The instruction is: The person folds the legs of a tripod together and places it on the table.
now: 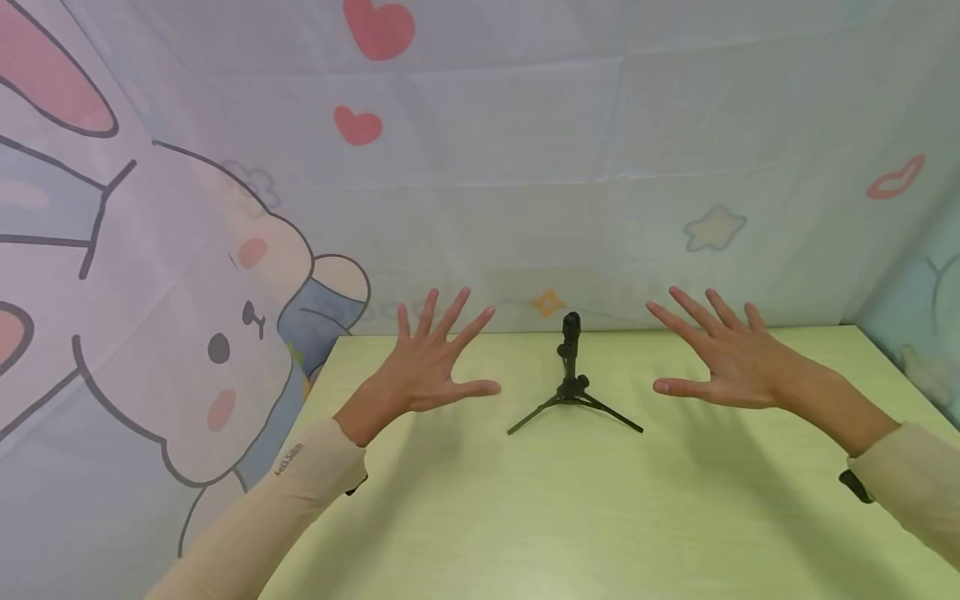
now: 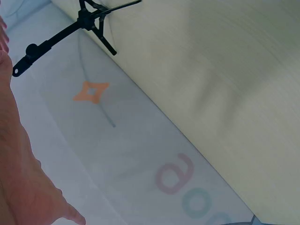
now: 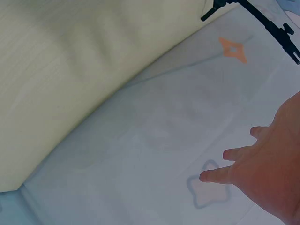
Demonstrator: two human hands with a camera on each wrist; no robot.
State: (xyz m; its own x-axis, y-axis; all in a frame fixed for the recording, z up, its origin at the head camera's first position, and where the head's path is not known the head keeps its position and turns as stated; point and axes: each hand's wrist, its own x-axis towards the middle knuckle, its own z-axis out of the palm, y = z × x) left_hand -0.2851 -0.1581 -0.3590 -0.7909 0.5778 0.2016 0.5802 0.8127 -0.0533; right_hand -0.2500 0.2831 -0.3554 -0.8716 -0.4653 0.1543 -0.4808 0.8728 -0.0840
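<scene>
A small black tripod stand (image 1: 570, 387) stands upright on the table between the two hands, its legs spread and a short post rising to a clip-like top. To its left, my left hand (image 1: 426, 364) is held above the table with fingers straight and spread, touching nothing. My right hand (image 1: 738, 362) hovers likewise on the other side, fingers fanned out and holding nothing. The left wrist view shows the tripod stand (image 2: 86, 19) beyond part of the left hand (image 2: 23, 173). In the right wrist view, the stand (image 3: 267, 23) is cut off at the top, above the right hand (image 3: 267, 173).
The pale yellow-green table (image 1: 525, 517) carries the shadows of both arms. Behind it hangs a light cloth backdrop (image 1: 510, 233) printed with hearts, stars and a large rabbit (image 1: 187, 350) at left. Cloth also borders the table's right side.
</scene>
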